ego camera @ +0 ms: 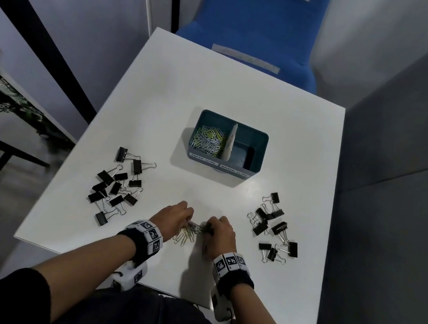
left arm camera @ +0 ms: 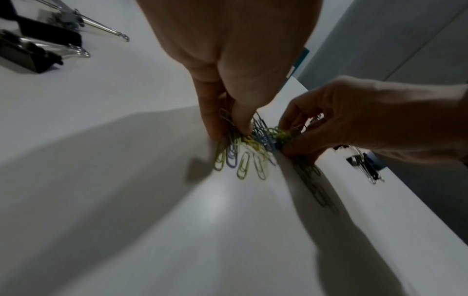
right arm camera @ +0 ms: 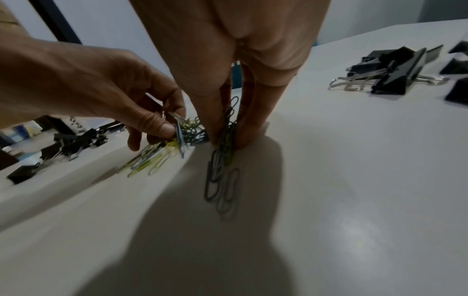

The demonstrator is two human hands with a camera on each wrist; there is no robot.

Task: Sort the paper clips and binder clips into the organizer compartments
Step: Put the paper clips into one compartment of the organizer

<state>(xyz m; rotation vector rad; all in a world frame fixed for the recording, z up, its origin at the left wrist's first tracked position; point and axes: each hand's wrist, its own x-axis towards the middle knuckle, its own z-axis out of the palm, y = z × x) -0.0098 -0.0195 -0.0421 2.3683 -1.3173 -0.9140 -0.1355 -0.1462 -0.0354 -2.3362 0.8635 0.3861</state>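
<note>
A small heap of coloured paper clips (ego camera: pixel 190 232) lies near the table's front edge. My left hand (ego camera: pixel 175 216) pinches a bunch of those paper clips (left arm camera: pixel 234 140) between thumb and fingers. My right hand (ego camera: pixel 220 230) pinches another bunch of paper clips (right arm camera: pixel 224 144), several dangling onto the table. The teal organizer (ego camera: pixel 262 141) stands mid-table; its left compartment holds many paper clips (ego camera: pixel 209 141), its right compartment looks bare. Black binder clips lie in a left pile (ego camera: pixel 116 188) and a right pile (ego camera: pixel 274 227).
The white table (ego camera: pixel 293 146) has bare surface around the organizer and between the piles. A blue chair (ego camera: pixel 257 23) stands behind the far edge. Labels (ego camera: pixel 219 165) mark the organizer's front. A grey partition (ego camera: pixel 407 136) runs along the right.
</note>
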